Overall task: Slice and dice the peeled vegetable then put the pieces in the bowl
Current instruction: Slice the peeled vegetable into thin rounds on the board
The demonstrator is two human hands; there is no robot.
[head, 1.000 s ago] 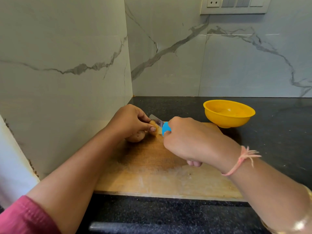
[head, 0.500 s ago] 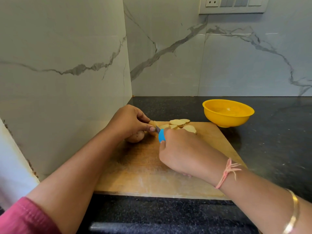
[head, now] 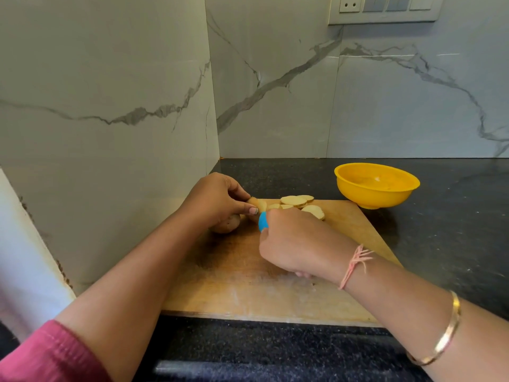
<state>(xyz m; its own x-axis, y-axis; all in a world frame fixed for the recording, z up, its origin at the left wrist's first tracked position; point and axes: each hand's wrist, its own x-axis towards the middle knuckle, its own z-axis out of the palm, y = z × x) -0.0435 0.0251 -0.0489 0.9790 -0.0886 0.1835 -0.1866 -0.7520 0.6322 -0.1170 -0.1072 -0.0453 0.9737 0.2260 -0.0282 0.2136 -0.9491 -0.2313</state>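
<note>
My left hand (head: pixel 217 201) pinches the small end piece of a potato (head: pixel 257 204) at the far left of the wooden cutting board (head: pixel 248 285). My right hand (head: pixel 297 241) grips a knife by its blue handle (head: pixel 262 221); the blade is hidden behind the hand, right beside the potato piece. Several round potato slices (head: pixel 296 202) lie on the board just right of the cut. A second small potato (head: pixel 225 223) sits under my left palm. The yellow bowl (head: pixel 376 188) stands on the counter past the board's far right corner.
Marble walls close in on the left and behind. The black granite counter (head: pixel 440 230) stretches to the right of the board. A switch panel (head: pixel 385 8) is high on the back wall.
My right hand has come down and toward me with the knife, so the blade is now out of sight and the cut slices show. My left hand stays put.
</note>
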